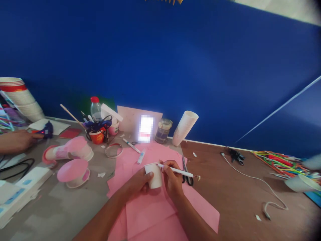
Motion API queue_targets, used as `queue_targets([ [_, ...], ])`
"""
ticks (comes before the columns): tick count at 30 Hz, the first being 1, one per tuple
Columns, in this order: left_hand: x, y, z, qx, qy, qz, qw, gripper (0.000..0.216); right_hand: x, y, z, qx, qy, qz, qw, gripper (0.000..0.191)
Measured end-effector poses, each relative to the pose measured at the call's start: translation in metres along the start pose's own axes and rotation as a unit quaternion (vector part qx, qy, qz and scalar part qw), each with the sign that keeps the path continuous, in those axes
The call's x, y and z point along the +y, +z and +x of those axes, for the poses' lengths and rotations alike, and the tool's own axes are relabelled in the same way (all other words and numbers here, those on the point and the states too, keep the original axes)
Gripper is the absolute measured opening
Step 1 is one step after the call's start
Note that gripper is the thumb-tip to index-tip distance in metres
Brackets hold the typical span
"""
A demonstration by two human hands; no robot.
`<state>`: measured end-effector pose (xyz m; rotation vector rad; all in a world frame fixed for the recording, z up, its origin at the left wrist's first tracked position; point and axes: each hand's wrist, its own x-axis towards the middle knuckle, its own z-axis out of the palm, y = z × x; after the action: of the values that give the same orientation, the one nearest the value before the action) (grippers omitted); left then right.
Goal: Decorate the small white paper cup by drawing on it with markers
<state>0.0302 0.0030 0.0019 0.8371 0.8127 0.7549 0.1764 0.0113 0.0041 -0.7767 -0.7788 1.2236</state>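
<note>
My left hand (pixel 138 182) is wrapped round a small white paper cup (pixel 154 175), holding it upright above a sheet of pink paper (pixel 155 204). My right hand (pixel 172 177) pinches a white marker pen (pixel 175 170), its tip touching the cup's rim on the right side. Both hands are closed on what they hold. Just right of my right hand, black scissors (pixel 187 174) lie at the paper's edge.
Pink-covered cups (pixel 72 160) lie to the left. Behind are a stack of white cups (pixel 184 128), a jar (pixel 163 130), a water bottle (pixel 95 108) and a tool cup (pixel 97 134). Another person's hand (pixel 17 140) is far left. A white cable (pixel 253 179) and coloured straws (pixel 278 162) lie right.
</note>
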Motion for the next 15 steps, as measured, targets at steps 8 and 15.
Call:
queue_targets([
  [8,-0.0003,-0.0003,0.0008,-0.006,0.007,-0.005,1.000,0.075,0.0026,-0.0023,-0.0010,-0.014,-0.006,-0.017,1.000,0.017],
  [15,-0.0021,-0.0011,-0.0005,-0.002,0.013,0.002,1.000,0.068,0.0039,-0.0062,-0.0033,-0.005,-0.068,-0.089,0.994,0.016],
])
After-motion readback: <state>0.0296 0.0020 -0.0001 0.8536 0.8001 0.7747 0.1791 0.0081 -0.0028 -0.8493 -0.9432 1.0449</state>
